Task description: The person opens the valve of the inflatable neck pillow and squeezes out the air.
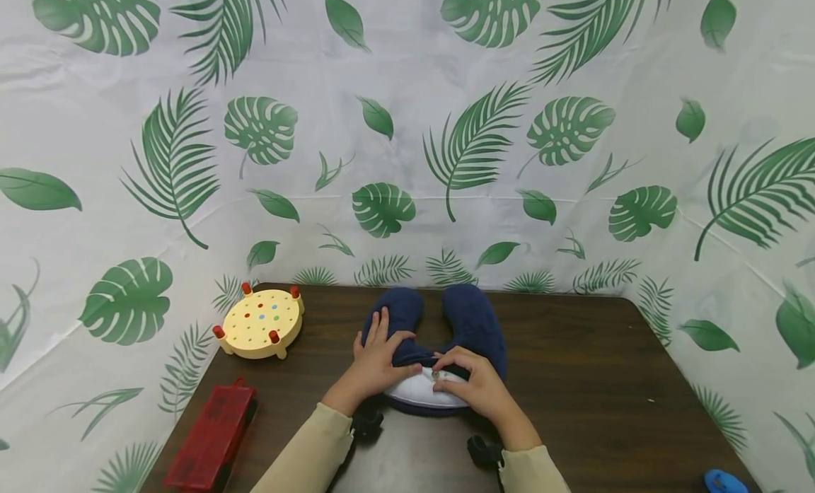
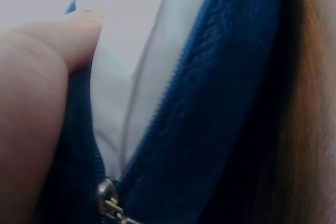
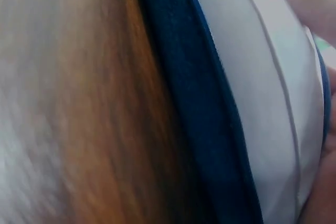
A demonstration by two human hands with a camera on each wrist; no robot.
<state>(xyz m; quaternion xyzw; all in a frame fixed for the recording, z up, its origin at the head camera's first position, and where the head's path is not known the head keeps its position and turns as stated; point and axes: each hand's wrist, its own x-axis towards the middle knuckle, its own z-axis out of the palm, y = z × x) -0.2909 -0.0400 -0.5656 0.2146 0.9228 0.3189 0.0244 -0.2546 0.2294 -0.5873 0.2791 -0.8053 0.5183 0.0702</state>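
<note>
A navy U-shaped neck pillow (image 1: 480, 320) lies on the dark wooden table, its two ends pointing away. Along its near curve the zip is undone, baring a white inner lining (image 1: 414, 390). My left hand (image 1: 376, 362) rests on the pillow's left side, fingers spread over the navy cover and thumb at the lining. With curled fingers and thumb, my right hand (image 1: 474, 383) grips the pillow at the right of the gap, a small round spot between the fingertips. A metal zip pull (image 2: 111, 200) sits where the teeth meet in the left wrist view.
At the back left stands a round yellow pegboard toy (image 1: 264, 323) with red-tipped pegs. A red toy vehicle (image 1: 213, 436) lies at the front left. Something blue (image 1: 724, 481) is at the front right corner. A leaf-print cloth (image 1: 407, 125) hangs behind the table.
</note>
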